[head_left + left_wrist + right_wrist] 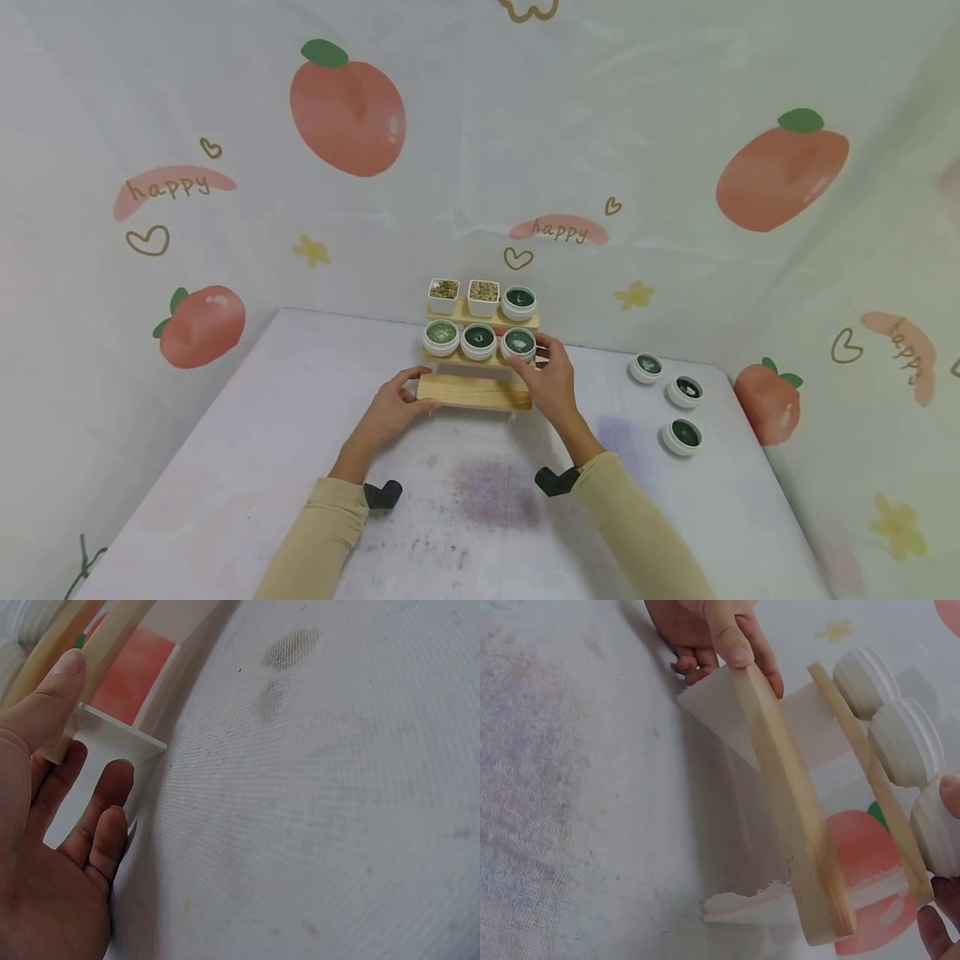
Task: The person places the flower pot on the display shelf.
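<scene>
A three-step wooden shelf stand with white side supports stands at the back of the table. My left hand (392, 407) grips the left end of its lowest board (474, 392), thumb on top and fingers below, as the left wrist view also shows. On the middle board (497, 362), my right hand (553, 385) holds the rightmost round white pot (518, 343), which has a speckled dark green top. Beside it are a dark green pot (478, 340) and a lighter green one (441, 337). Part of the right hand lies outside the right wrist view.
Two square white pots (444, 295) with grainy tops and a round dark green pot (519, 302) occupy the top board. Three more round pots (685, 391) stand on the table at the right. Behind the stand hangs a fruit-printed cloth (465, 167).
</scene>
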`<state>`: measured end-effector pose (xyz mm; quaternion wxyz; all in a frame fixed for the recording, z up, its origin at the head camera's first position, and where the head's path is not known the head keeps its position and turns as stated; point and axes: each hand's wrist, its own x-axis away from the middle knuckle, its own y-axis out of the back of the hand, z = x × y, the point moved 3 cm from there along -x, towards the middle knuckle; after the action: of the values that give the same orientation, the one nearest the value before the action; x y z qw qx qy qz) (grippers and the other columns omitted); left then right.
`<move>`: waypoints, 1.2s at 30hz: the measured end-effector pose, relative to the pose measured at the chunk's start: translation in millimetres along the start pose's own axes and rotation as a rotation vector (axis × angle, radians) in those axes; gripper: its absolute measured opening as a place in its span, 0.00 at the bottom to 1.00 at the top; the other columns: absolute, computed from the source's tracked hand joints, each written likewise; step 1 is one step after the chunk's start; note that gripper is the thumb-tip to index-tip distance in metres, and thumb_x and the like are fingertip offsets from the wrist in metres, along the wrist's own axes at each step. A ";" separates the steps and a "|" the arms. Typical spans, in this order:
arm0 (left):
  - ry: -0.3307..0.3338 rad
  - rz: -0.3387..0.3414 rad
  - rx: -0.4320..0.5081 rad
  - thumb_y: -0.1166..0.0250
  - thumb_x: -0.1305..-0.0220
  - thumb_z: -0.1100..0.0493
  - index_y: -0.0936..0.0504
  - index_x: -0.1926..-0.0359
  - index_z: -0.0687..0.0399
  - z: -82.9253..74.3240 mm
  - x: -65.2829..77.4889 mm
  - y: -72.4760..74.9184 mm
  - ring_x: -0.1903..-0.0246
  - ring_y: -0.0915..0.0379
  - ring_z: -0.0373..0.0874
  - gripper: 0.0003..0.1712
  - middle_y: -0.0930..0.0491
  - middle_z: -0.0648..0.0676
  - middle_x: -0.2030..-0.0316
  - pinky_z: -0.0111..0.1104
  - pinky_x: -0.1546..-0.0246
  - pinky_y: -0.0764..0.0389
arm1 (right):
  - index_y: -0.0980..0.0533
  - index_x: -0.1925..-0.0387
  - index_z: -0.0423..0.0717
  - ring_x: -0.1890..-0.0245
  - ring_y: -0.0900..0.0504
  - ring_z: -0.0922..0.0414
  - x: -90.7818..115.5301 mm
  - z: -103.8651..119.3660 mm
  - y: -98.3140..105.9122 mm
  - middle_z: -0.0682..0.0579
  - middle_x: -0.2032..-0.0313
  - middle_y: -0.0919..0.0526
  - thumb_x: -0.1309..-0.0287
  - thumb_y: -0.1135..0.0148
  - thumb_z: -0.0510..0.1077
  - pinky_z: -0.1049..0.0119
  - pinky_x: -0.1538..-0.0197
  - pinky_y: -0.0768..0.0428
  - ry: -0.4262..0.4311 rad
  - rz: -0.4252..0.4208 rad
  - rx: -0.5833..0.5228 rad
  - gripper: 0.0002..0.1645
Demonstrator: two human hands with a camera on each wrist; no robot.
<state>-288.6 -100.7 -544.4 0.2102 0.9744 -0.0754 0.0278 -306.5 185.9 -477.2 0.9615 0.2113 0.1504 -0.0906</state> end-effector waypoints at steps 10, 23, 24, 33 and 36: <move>0.000 -0.003 0.001 0.23 0.42 0.49 0.27 0.31 0.42 -2.0 -0.9 0.6 0.74 0.29 0.42 0.39 0.19 0.55 0.72 0.32 0.72 0.29 | 0.30 0.32 0.40 0.44 0.21 0.47 2.2 -2.4 -4.2 0.42 0.42 0.21 0.38 0.27 0.48 0.58 0.50 0.24 0.046 0.021 0.068 0.37; -0.001 -0.007 0.005 0.23 0.42 0.49 0.27 0.32 0.42 3.7 -2.0 -0.9 0.74 0.29 0.42 0.39 0.19 0.55 0.71 0.31 0.72 0.29 | 0.32 0.30 0.40 0.41 0.20 0.45 10.1 3.5 1.3 0.40 0.38 0.24 0.39 0.27 0.46 0.56 0.49 0.19 0.053 0.035 0.044 0.39; 0.003 -0.010 0.008 0.23 0.43 0.49 0.27 0.32 0.42 3.6 -1.6 -1.0 0.73 0.29 0.42 0.38 0.20 0.55 0.71 0.31 0.72 0.29 | 0.32 0.30 0.39 0.41 0.20 0.44 10.7 4.2 3.3 0.40 0.38 0.24 0.39 0.27 0.45 0.52 0.47 0.19 0.056 0.036 0.044 0.39; 0.010 -0.007 0.009 0.22 0.43 0.49 0.27 0.32 0.40 3.0 -0.4 -2.0 0.74 0.29 0.42 0.39 0.20 0.55 0.72 0.32 0.72 0.29 | 0.30 0.34 0.35 0.38 0.22 0.38 15.6 -1.3 35.4 0.35 0.38 0.25 0.38 0.29 0.44 0.42 0.40 0.23 0.002 0.017 0.102 0.35; 0.009 -0.010 0.004 0.22 0.43 0.48 0.27 0.32 0.40 2.1 -0.6 -1.9 0.73 0.29 0.42 0.39 0.21 0.54 0.71 0.32 0.71 0.29 | 0.31 0.34 0.36 0.38 0.23 0.39 15.9 -5.3 49.1 0.36 0.38 0.26 0.37 0.29 0.44 0.43 0.39 0.23 -0.016 0.007 0.129 0.35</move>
<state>-288.9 -99.7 -547.1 0.2085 0.9751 -0.0692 0.0314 -281.2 230.3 -468.4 0.9474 0.2727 0.1358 -0.0983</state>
